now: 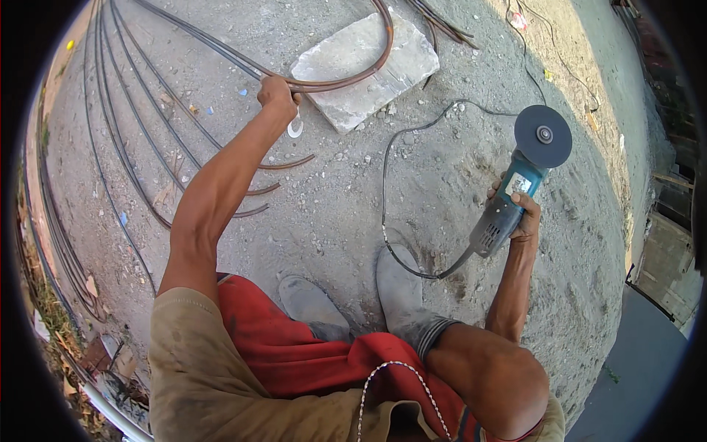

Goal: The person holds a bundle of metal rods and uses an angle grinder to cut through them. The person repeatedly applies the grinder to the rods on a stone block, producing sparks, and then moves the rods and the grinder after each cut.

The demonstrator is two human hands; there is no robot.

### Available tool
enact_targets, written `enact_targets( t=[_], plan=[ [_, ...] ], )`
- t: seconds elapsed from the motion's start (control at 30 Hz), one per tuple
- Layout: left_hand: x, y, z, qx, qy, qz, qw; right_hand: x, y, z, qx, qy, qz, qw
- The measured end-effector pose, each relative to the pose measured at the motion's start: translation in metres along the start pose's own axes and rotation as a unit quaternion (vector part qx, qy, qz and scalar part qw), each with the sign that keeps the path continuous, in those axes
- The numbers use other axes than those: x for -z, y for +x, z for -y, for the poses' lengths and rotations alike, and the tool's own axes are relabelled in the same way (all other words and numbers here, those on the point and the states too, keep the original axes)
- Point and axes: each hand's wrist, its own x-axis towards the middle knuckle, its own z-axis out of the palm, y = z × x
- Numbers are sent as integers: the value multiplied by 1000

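At the upper middle, my left hand (278, 94) is closed around bent, rust-brown metal bars (340, 85). These curve across a pale stone slab (368, 66) lying on the ground. Out to the right, my right hand (525, 214) grips the body of a teal angle grinder (508, 202). Its dark cutting disc (543, 136) faces up and stands apart from the bars. I cannot tell whether the disc is spinning. From the grinder's rear end a black power cord (384, 199) loops over the ground toward the far right.
More long metal bars (136, 125) fan out on the left, some ending near the slab. My shoes (398, 287) stand on dusty, gravelly ground below the slab. Scrap and litter (110, 368) lie at the lower left. A concrete block wall (666, 269) is at the right rim.
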Motion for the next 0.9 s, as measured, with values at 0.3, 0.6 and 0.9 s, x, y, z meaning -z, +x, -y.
enact_targets(
  t=[0.3,0.6,0.9],
  plan=[
    [14,-13,-26,-125,56,61,989,-6,5,17,15,14,6,1000],
    [41,-2,-35,-117,119,59,984,-6,10,7,-13,12,25,1000],
    [246,40,-91,-134,448,-24,883,-2,7,9,17,-37,-5,999]
  ],
)
